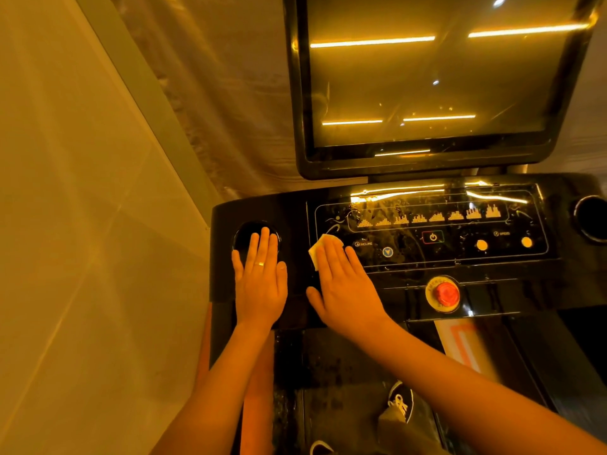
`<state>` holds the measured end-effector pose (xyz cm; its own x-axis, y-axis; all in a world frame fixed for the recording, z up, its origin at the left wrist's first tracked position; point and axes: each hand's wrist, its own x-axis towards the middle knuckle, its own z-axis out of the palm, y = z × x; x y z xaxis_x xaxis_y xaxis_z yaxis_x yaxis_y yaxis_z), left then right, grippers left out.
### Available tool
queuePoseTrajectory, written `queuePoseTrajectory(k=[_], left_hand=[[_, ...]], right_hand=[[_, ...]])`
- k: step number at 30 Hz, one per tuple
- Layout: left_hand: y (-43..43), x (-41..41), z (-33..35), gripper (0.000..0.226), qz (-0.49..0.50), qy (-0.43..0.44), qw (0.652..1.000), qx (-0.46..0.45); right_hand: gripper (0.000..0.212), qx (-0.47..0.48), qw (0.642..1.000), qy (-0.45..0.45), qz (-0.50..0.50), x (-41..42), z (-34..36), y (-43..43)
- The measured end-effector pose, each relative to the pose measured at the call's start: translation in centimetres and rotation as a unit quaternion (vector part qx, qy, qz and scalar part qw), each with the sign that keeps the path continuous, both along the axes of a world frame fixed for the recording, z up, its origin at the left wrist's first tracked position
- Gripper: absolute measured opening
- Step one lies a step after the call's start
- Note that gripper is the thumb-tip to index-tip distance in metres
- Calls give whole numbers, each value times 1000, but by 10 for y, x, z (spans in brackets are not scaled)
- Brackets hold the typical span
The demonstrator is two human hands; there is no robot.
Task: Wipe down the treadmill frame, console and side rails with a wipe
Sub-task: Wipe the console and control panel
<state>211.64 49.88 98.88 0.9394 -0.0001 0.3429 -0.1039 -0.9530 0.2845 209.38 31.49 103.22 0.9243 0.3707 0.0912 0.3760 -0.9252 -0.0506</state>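
White and folded, the small thin wipe [318, 252] lies under the fingers of the right hand [345, 287], which presses it flat with straight fingers close together. Only one corner of the wipe shows, at the left edge of the printed control panel [427, 231]. The left hand [261, 280] holds nothing. It rests flat and open just beside the right one, with a gold ring [260, 264] on one finger, and its fingertips reach over the round left cup holder [243, 234]. Both hands are on the glossy black treadmill console [295, 224]. To the right of them sits a round red emergency button [445, 293]. Above the console stands a big dark screen [427, 77] with reflected light strips. Below, a dark shoe with white laces [401, 400] stands on the black belt [328, 372].
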Motion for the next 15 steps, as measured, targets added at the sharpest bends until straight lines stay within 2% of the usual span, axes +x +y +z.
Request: queuePoseTrajectory(k=[9, 12, 15], left_hand=[[2, -1, -4, 50, -33, -45, 998, 3], [2, 0, -6, 48, -43, -57, 997, 18], [2, -1, -7, 48, -51, -68, 996, 23]], right_hand=[[73, 35, 998, -22, -37, 86, 29, 14], [69, 45, 998, -26, -30, 80, 24, 11], [66, 45, 999, -17, 1, 40, 9, 4]])
